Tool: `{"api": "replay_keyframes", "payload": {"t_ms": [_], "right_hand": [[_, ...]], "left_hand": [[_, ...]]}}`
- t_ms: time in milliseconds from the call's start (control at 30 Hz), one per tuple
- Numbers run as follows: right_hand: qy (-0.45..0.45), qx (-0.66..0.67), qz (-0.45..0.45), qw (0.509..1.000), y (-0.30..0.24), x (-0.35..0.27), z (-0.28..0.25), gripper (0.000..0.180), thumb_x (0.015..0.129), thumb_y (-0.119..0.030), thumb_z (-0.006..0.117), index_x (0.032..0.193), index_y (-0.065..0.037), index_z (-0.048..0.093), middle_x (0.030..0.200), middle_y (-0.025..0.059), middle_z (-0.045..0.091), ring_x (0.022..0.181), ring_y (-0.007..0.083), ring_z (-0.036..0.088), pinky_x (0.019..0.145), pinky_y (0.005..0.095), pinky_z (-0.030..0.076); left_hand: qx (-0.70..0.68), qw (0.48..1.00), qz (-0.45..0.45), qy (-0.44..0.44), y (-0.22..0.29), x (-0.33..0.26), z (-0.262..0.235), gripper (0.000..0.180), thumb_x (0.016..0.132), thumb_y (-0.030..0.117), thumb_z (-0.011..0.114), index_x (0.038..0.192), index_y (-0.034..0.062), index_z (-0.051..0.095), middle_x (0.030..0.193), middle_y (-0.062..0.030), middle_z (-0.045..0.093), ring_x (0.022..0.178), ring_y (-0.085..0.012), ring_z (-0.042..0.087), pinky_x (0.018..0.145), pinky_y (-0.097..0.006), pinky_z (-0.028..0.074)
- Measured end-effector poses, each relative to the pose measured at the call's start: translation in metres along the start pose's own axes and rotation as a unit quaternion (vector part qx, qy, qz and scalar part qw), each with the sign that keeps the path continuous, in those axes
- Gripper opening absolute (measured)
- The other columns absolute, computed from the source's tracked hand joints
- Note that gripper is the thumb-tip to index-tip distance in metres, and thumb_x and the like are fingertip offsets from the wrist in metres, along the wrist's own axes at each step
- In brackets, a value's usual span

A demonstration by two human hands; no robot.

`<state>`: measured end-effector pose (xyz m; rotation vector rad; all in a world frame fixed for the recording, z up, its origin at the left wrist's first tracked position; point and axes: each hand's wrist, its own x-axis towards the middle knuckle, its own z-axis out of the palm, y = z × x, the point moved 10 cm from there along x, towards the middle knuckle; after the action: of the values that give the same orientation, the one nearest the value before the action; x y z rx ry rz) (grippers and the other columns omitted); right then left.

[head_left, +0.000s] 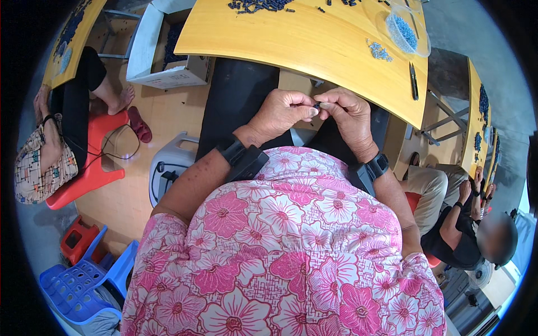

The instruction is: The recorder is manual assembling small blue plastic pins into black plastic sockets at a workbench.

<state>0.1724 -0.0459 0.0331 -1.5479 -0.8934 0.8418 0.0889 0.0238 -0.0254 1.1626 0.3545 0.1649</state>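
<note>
My left hand (283, 115) and my right hand (348, 115) meet over my lap, just below the near edge of a yellow wooden table (314, 45). Together their fingertips pinch a small dark part (317, 105); it is too small to tell its shape. Both wrists wear black bands. A pile of small dark parts (258, 5) lies at the table's far edge. A clear round bowl (407, 31) with blue bits stands at the right, and a loose cluster of pale blue bits (380, 52) lies beside it.
A dark pen-like tool (413, 81) lies near the table's right edge. A white cardboard box (162, 56) sits on the floor at left. One person sits on a red chair (92, 162) at left, another at right. Blue plastic stools (84, 280) stand at lower left.
</note>
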Motion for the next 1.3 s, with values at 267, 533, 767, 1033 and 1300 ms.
{"api": "replay_keyframes", "payload": {"t_ms": [267,533,767,1033,1300], "right_hand": [[0.010,-0.033,-0.013,0.999,-0.007,-0.001,0.003,0.019,0.081,0.011,0.056,0.091,0.000,0.068,0.084,0.0055,0.062,0.069,0.0104,0.060,0.065,0.0226,0.050],[0.010,-0.057,-0.021,0.998,-0.008,-0.001,0.004,0.019,0.081,0.010,0.057,0.091,-0.001,0.068,0.081,0.0053,0.062,0.068,0.0099,0.060,0.064,0.0221,0.049],[0.007,-0.044,-0.019,0.999,-0.003,0.001,0.000,0.019,0.081,0.009,0.058,0.092,-0.001,0.068,0.080,0.0045,0.062,0.067,0.0094,0.060,0.064,0.0219,0.049],[-0.034,-0.035,0.007,0.999,0.001,0.004,0.004,0.019,0.082,0.009,0.057,0.092,-0.002,0.068,0.084,0.0055,0.062,0.067,0.0098,0.060,0.063,0.0219,0.050],[-0.023,-0.010,0.004,1.000,0.000,0.000,0.005,0.019,0.083,0.009,0.055,0.093,-0.001,0.068,0.086,0.0063,0.062,0.069,0.0107,0.060,0.064,0.0226,0.050]], "left_hand": [[0.032,0.999,0.012,-0.007,0.003,-0.003,0.000,0.012,0.087,0.006,0.062,0.090,-0.0050,0.065,0.082,-0.0072,0.067,0.075,-0.0090,0.061,0.069,-0.022,0.051],[0.060,0.998,0.015,-0.002,0.007,-0.006,0.000,0.011,0.088,0.005,0.060,0.087,-0.0049,0.064,0.087,-0.0095,0.068,0.074,-0.0085,0.060,0.070,-0.022,0.051],[0.020,1.000,0.002,-0.017,-0.003,-0.001,0.000,0.012,0.089,0.005,0.059,0.089,-0.0054,0.064,0.088,-0.0103,0.068,0.080,-0.0111,0.063,0.072,-0.024,0.052],[0.018,0.999,-0.026,-0.021,-0.006,-0.003,0.002,0.012,0.088,0.006,0.060,0.090,-0.0052,0.064,0.086,-0.0093,0.068,0.077,-0.0106,0.062,0.072,-0.024,0.052],[-0.001,1.000,-0.010,-0.009,-0.002,-0.007,0.001,0.012,0.088,0.006,0.061,0.090,-0.0050,0.064,0.084,-0.0074,0.067,0.076,-0.0096,0.061,0.070,-0.023,0.052]]}}
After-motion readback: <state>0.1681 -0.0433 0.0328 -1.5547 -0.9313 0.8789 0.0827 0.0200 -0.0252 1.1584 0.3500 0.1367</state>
